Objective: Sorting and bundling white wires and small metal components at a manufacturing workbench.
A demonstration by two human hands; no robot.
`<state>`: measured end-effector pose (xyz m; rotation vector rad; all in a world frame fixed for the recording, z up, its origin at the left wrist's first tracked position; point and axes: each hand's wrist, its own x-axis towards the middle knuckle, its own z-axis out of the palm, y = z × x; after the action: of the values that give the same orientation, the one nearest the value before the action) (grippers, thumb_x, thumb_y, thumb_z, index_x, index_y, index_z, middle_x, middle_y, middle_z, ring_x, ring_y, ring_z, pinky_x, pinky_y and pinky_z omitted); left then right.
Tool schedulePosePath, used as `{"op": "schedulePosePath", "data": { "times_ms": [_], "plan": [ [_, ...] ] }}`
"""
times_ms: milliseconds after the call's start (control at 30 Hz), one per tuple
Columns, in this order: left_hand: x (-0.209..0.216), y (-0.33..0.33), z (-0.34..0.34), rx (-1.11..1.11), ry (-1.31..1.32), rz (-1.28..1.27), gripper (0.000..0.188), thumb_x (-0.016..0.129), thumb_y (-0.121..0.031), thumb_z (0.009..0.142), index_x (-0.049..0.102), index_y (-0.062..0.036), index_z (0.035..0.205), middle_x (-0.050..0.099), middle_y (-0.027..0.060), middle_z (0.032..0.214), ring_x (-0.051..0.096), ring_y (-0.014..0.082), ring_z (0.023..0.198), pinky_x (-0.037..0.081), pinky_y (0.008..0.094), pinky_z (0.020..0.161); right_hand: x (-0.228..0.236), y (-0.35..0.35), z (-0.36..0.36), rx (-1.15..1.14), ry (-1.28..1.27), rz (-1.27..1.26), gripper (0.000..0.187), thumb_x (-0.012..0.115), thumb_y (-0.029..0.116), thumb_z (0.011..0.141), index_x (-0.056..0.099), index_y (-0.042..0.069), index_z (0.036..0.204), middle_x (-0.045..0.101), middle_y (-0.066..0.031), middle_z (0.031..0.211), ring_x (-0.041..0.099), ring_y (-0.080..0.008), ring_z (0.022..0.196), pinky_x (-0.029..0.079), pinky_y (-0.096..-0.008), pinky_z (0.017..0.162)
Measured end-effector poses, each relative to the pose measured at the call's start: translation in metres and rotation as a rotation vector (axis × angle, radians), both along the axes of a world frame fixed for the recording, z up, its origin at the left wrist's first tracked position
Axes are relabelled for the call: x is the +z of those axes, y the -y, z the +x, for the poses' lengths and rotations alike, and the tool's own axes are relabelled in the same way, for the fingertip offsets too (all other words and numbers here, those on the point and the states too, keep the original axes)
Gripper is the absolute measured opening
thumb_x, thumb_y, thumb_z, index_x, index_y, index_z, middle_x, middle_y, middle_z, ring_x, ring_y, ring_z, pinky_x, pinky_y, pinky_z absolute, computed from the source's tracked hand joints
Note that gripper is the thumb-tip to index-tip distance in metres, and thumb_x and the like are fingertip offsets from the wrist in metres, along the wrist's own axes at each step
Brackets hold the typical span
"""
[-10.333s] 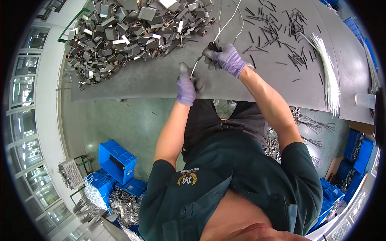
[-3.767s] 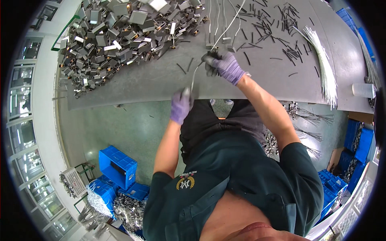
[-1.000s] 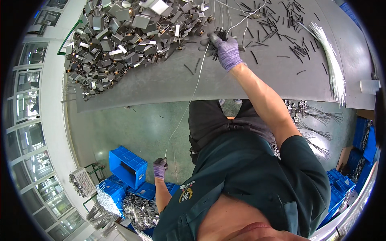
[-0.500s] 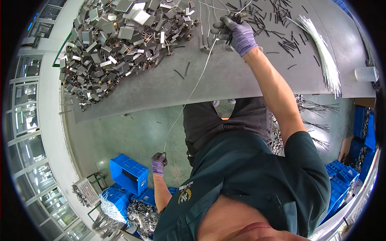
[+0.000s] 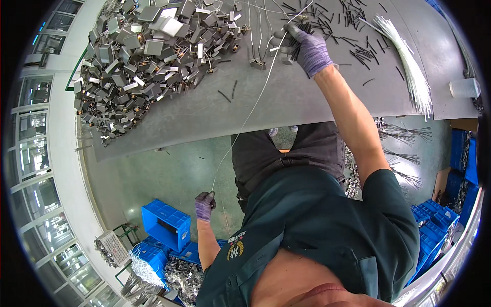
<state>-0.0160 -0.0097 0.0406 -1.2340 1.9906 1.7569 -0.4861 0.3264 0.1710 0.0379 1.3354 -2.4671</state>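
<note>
My right hand [image 5: 311,50], in a purple and grey glove, is closed over the table around a bundle of short black tubes [image 5: 302,26]. A thin white wire [image 5: 262,92] crosses by its fingertips and runs slackly down over the table edge. Its lower end goes to my left hand [image 5: 204,206], gloved likewise, which is held low beside my body with the fingers pinched on the wire. Left of my right hand, small metal parts [image 5: 257,65] with white wires attached lie on the table. The right fingertips are partly hidden among the tubes.
A big heap of metal-cased parts [image 5: 153,48] covers the table's left side. Loose black tubes [image 5: 363,55] and a bundle of white wires [image 5: 406,66] lie at the right, near a translucent cup [image 5: 464,88]. Blue crates [image 5: 166,222] stand on the floor at lower left.
My left hand has shifted slightly right and up, still with the wire. My right hand stays over nearly the same spot, its wrist turned a little. The view has shifted slightly.
</note>
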Motion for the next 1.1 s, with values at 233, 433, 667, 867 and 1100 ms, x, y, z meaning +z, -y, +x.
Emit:
{"op": "schedulePosePath", "data": {
  "times_ms": [233, 433, 667, 867, 1100],
  "plan": [
    [0.007, -0.015, -0.021, -0.024, -0.016, -0.04, 0.034, 0.069, -0.028, 0.081, 0.05, -0.0086, 0.059, 0.047, 0.0019, 0.045, 0.04, 0.0092, 0.037, 0.027, 0.025, 0.038, 0.009, -0.034, -0.017, 0.197, -0.128, 0.229, 0.03, 0.06, 0.022, 0.088, 0.053, -0.004, 0.102, 0.065, -0.0169, 0.088, 0.068, -0.025, 0.07, 0.055, -0.0261, 0.05],
    [0.03, -0.052, -0.076, -0.1, -0.096, -0.028, 0.032, 0.066, -0.025, 0.082, 0.05, -0.0065, 0.061, 0.046, 0.0018, 0.047, 0.039, 0.0089, 0.038, 0.028, 0.0252, 0.038, 0.012, -0.015, 0.013, 0.39, -0.336, 0.542, 0.034, 0.064, 0.033, 0.084, 0.058, 0.001, 0.095, 0.059, -0.0039, 0.062, 0.053, -0.0097, 0.046, 0.041, -0.0213, 0.042],
    [0.053, -0.084, -0.16, -0.203, -0.28, 0.052, 0.023, 0.062, -0.022, 0.083, 0.057, -0.002, 0.074, 0.048, 0.0025, 0.049, 0.042, 0.0095, 0.041, 0.029, 0.0245, 0.039, 0.019, -0.008, 0.017, 0.173, -0.315, 0.46, 0.031, 0.062, 0.029, 0.086, 0.06, 0.001, 0.098, 0.049, 0.0021, 0.058, 0.044, -0.0065, 0.044, 0.036, -0.0201, 0.041],
    [0.09, -0.117, -0.267, -0.394, -0.569, 0.258, 0.036, 0.058, -0.035, 0.086, 0.058, 0.001, 0.086, 0.053, 0.0046, 0.059, 0.044, 0.0108, 0.044, 0.032, 0.0243, 0.041, -0.01, 0.022, 0.065, 0.52, -0.291, 0.49, 0.025, 0.062, 0.027, 0.086, 0.062, 0.002, 0.087, 0.053, -0.0008, 0.054, 0.05, -0.0077, 0.044, 0.038, -0.0222, 0.042],
    [0.096, -0.179, -0.379, -0.196, -0.761, 0.144, 0.042, 0.052, -0.045, 0.09, 0.055, -0.0044, 0.096, 0.056, 0.0029, 0.072, 0.05, 0.0071, 0.051, 0.042, 0.0225, 0.045, -0.009, 0.022, 0.055, 0.503, -0.25, 0.549, 0.022, 0.06, 0.022, 0.086, 0.06, 0.0, 0.083, 0.054, -0.0027, 0.052, 0.049, -0.009, 0.042, 0.039, -0.026, 0.042]
  ]
}}
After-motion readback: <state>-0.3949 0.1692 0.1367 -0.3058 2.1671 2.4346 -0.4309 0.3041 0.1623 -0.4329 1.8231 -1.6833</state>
